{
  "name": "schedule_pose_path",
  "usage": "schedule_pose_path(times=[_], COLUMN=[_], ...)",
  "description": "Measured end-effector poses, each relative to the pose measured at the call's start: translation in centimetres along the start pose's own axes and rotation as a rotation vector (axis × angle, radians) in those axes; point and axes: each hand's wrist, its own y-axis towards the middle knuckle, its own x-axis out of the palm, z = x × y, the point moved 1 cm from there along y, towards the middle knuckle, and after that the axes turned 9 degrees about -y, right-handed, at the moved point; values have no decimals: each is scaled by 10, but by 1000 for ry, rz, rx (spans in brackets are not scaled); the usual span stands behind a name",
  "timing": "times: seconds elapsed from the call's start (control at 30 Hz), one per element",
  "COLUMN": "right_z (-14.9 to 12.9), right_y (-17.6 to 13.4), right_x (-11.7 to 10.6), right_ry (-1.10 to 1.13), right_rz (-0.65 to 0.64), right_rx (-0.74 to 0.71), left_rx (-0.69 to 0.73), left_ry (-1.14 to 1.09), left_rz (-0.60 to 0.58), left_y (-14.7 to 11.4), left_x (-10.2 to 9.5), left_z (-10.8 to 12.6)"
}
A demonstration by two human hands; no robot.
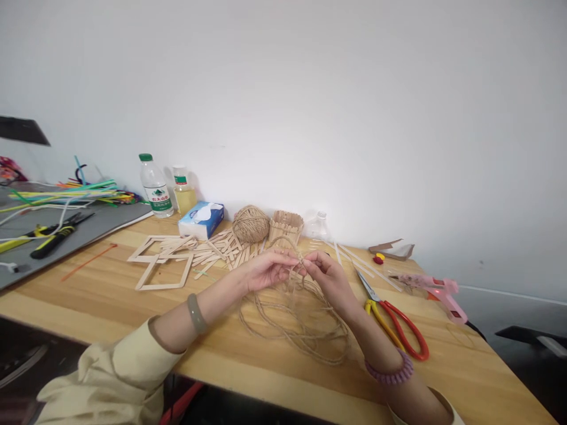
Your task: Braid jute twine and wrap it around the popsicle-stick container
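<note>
Both my hands meet over the middle of the wooden table, pinching a length of brown twine (pixel 287 239) that arches up between them. My left hand (pixel 271 269) has its thumb and fingers closed on the twine. Close beside it, my right hand (pixel 322 273) grips the same part with its fingertips. Below them, loose loops of the twine (pixel 305 342) spread on the tabletop. Behind stand a ball of twine (pixel 251 224) and a small box made of wooden sticks (pixel 286 227). The exact spot between my fingertips is partly hidden.
Wooden craft sticks (pixel 224 248) and stick frames (pixel 165 274) lie left of centre. Scissors (pixel 394 321) and a pink glue gun (pixel 447 295) are at right. A tissue pack (pixel 201 220), water bottle (pixel 156 188) and yellow-liquid bottle (pixel 183 192) stand behind; pliers (pixel 59 235) lie far left.
</note>
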Motion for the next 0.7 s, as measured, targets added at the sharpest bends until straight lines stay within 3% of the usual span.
schedule_pose_path(times=[0.23,0.7], right_z=[-1,1], right_y=[-2,-5], right_x=[0,7], right_ry=[7,12], right_rz=[19,108], right_rx=[-24,74], left_rx=[44,451], left_ry=[76,790], left_rz=[-4,167], left_y=[-7,-7], left_x=[7,13], left_z=[2,5])
